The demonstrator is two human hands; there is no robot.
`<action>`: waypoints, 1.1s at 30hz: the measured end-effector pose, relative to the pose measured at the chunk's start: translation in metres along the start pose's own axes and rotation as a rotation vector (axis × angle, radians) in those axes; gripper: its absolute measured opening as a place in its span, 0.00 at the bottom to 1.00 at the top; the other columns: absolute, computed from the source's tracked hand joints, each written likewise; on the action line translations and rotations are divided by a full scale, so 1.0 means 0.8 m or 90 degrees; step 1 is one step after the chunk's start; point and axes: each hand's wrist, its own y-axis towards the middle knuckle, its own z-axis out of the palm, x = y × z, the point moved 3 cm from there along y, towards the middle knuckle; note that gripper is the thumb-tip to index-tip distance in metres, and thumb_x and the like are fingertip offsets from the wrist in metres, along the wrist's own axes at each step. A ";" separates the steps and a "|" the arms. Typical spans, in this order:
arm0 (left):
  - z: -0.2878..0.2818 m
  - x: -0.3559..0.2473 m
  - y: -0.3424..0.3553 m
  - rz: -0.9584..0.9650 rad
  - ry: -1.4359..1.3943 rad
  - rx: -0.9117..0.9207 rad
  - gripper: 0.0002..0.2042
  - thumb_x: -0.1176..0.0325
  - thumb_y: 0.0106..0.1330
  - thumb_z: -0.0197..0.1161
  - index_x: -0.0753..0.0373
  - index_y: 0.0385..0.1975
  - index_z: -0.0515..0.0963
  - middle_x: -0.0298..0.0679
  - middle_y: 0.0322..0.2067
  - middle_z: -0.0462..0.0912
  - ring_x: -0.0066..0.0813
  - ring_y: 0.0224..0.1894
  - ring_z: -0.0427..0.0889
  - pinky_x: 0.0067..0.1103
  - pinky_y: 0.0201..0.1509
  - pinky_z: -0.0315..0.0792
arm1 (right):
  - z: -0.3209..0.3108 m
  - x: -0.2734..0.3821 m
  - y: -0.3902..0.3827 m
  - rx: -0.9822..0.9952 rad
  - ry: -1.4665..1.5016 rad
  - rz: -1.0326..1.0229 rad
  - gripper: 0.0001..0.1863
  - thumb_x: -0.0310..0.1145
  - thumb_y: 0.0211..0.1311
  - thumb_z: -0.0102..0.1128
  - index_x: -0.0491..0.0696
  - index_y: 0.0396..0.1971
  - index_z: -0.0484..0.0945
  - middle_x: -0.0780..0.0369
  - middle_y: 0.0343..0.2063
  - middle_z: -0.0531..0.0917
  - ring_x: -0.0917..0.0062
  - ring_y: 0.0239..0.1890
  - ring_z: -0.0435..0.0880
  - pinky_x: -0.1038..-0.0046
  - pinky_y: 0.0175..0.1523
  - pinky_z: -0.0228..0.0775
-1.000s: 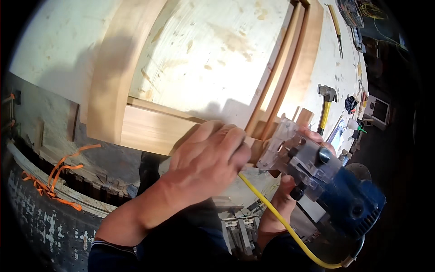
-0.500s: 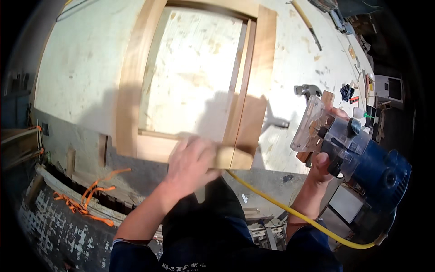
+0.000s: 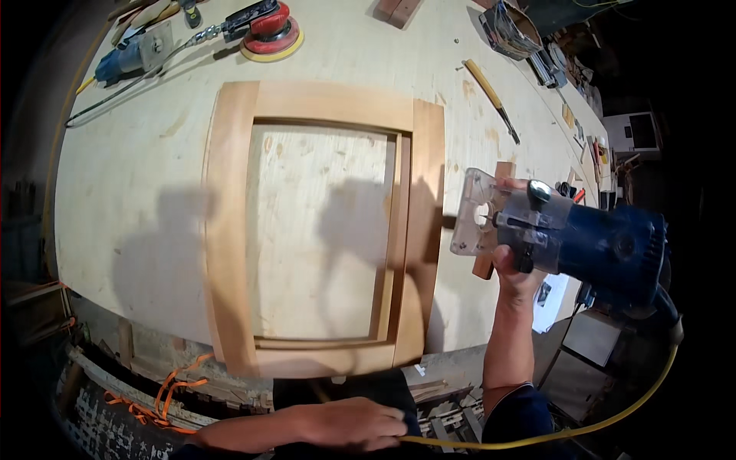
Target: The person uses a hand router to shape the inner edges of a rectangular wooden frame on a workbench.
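My right hand (image 3: 512,272) is shut on a dark blue trim router (image 3: 613,249) with a clear plastic base, held sideways right of a rectangular wooden frame (image 3: 333,103), together with a narrow wooden piece (image 3: 504,169) behind the base. Along the bottom of the view, my left hand (image 3: 366,422) has its fingers closed on the router's yellow cord (image 3: 598,425), just below the frame. The frame lies flat on a pale, stained workbench (image 3: 107,192), with shadows across it and an inner strip along its right side. The router's base hides part of the wooden piece and of my right hand.
A red sander (image 3: 270,34) and a second blue router (image 3: 123,63) lie at the back left. A wooden-handled tool (image 3: 491,96), a dark bin (image 3: 507,32) and small tools line the right side. Orange straps (image 3: 172,391) hang below the bench's front-left edge.
My left hand has left the frame's near rail and moved down onto the cord. My right hand has lifted and turned the router rightward, off the frame. The view now takes in more bench.
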 end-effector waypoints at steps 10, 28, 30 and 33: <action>-0.254 -0.039 -0.059 -0.045 0.251 -0.355 0.18 0.71 0.64 0.74 0.64 0.54 0.84 0.47 0.43 0.88 0.40 0.45 0.89 0.32 0.49 0.84 | 0.045 -0.086 0.093 0.052 -0.069 0.027 0.42 0.40 0.50 0.84 0.44 0.61 0.69 0.62 0.50 0.81 0.75 0.51 0.81 0.71 0.60 0.74; -0.422 0.003 0.001 -0.026 0.846 -0.802 0.55 0.30 0.37 0.78 0.74 0.58 0.79 0.45 0.52 0.78 0.46 0.61 0.73 0.52 0.75 0.59 | 0.067 -0.133 0.110 0.117 -0.176 0.012 0.46 0.44 0.51 0.85 0.45 0.64 0.66 0.59 0.55 0.81 0.73 0.56 0.82 0.71 0.62 0.73; -0.422 0.005 0.001 -0.025 0.848 -0.805 0.54 0.30 0.37 0.78 0.74 0.57 0.80 0.45 0.51 0.79 0.46 0.61 0.74 0.52 0.75 0.59 | 0.074 -0.136 0.110 0.130 -0.147 0.012 0.46 0.44 0.51 0.85 0.45 0.64 0.65 0.59 0.56 0.81 0.73 0.56 0.82 0.71 0.62 0.74; -0.422 0.008 -0.001 -0.033 0.846 -0.784 0.56 0.28 0.36 0.77 0.74 0.58 0.79 0.50 0.54 0.78 0.50 0.63 0.74 0.56 0.76 0.58 | 0.079 -0.136 0.110 0.146 -0.131 0.019 0.47 0.44 0.50 0.86 0.45 0.64 0.65 0.58 0.56 0.82 0.73 0.57 0.82 0.71 0.63 0.74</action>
